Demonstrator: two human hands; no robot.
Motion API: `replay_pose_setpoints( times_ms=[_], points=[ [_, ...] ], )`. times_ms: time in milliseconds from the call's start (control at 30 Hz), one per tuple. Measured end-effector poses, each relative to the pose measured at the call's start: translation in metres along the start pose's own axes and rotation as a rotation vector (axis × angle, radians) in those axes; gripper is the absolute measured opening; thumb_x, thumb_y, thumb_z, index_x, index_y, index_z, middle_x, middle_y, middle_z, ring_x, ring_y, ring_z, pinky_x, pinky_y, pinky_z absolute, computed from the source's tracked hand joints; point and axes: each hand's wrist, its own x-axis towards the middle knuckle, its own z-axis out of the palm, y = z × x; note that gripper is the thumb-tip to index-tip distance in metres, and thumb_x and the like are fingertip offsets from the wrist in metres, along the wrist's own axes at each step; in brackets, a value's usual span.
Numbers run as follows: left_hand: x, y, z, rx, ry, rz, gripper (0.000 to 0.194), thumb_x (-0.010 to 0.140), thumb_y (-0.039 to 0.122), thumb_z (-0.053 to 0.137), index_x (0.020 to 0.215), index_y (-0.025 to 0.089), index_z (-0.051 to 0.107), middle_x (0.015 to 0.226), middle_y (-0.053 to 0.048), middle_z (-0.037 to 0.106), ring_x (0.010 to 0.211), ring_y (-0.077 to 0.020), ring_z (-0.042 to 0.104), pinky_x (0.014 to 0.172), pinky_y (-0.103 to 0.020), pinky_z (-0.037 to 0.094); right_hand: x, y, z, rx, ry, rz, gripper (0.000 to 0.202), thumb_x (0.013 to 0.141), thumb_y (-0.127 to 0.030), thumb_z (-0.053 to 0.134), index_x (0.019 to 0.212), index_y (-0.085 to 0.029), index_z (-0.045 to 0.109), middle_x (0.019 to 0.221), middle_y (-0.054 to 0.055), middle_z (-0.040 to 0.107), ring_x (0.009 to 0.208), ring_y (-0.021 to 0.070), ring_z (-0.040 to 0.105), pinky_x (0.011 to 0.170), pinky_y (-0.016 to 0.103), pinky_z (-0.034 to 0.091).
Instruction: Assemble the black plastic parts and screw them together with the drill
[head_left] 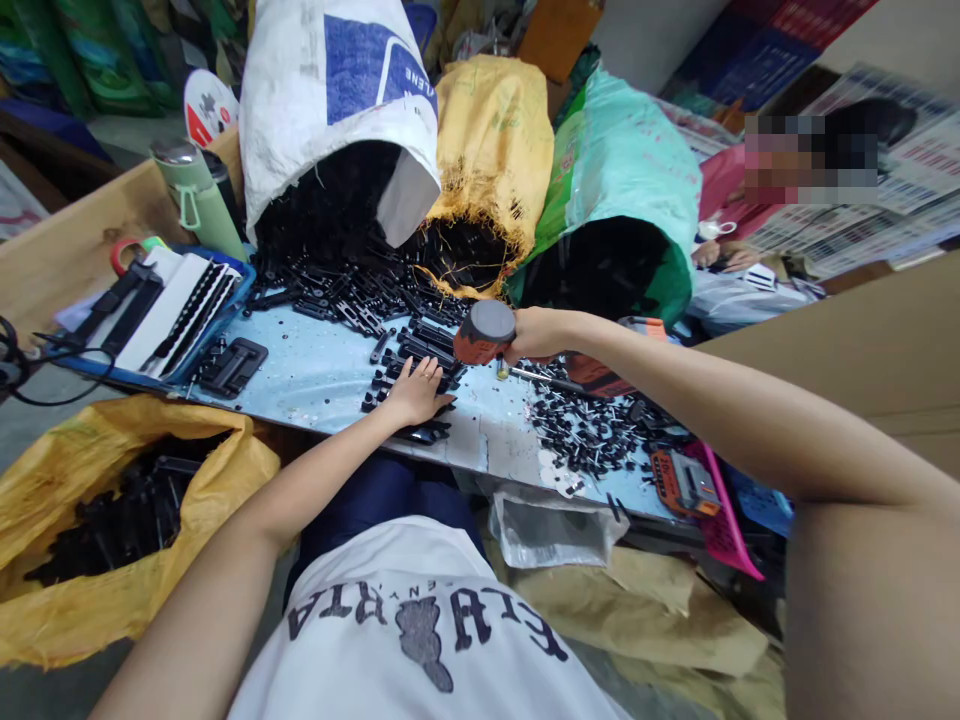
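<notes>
My left hand (417, 394) lies with fingers spread over a row of long black plastic parts (421, 340) at the front of the blue-topped table. In my right hand (541, 334) is an orange and black cordless drill (480, 338), gripped by its handle, just right of that row. The ends of the right fingers are hidden behind the drill. A heap of small black-headed screws (592, 430) spreads on the table below my right forearm. Loose black plastic pieces (352, 295) are piled at the back.
White (341, 130), yellow (491, 140) and green (637, 170) sacks open onto the table. At left stand a blue tray (161, 378) and green flask (199, 195). A yellow bag (232, 470) holds black parts. A spare battery (684, 483) sits beside a pink basket (731, 530). Another person (750, 200) sits at right.
</notes>
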Motion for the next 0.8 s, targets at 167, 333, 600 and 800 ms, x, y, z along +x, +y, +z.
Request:
replay_pose_setpoints(
  times_ms=[167,333,600,800],
  points=[
    [-0.032,0.008,0.013,-0.023,0.045,0.002,0.083,0.083,0.067,0.027,0.140,0.007,0.031,0.149,-0.016,0.025,0.140,-0.0287,0.013,0.114,-0.045,0.013,0.001,-0.005,0.009,-0.012,0.004,-0.044,0.031,0.059,-0.033,0.070,0.086,-0.017,0.070,0.074,0.004,0.066,0.072,0.0207,0.062,0.059,0.026,0.046],
    [-0.029,0.005,0.012,-0.035,0.050,0.021,0.087,0.080,0.070,0.031,0.141,0.008,0.027,0.150,-0.015,0.022,0.140,-0.0283,0.012,0.114,-0.047,0.010,0.008,-0.012,0.016,-0.023,-0.026,-0.033,0.026,0.060,-0.031,0.068,0.080,-0.016,0.069,0.070,0.005,0.065,0.068,0.0215,0.062,0.056,0.027,0.045],
    [-0.064,0.011,0.010,0.037,0.025,0.109,0.091,0.074,0.066,0.049,0.142,0.010,0.025,0.150,-0.017,0.021,0.140,-0.0319,0.008,0.112,-0.053,0.005,-0.029,-0.024,0.026,-0.072,0.006,-0.094,0.025,0.061,-0.033,0.066,0.082,-0.019,0.069,0.071,0.005,0.065,0.073,0.0219,0.062,0.058,0.026,0.043],
    [-0.070,0.014,0.022,0.103,0.112,0.069,0.078,0.080,0.052,0.052,0.141,0.010,0.028,0.148,-0.017,0.025,0.140,-0.0297,0.013,0.113,-0.051,0.005,-0.030,-0.038,0.036,-0.125,-0.032,-0.065,0.024,0.061,-0.032,0.063,0.080,-0.017,0.069,0.071,0.005,0.066,0.065,0.0201,0.062,0.049,0.025,0.038]
  ],
)
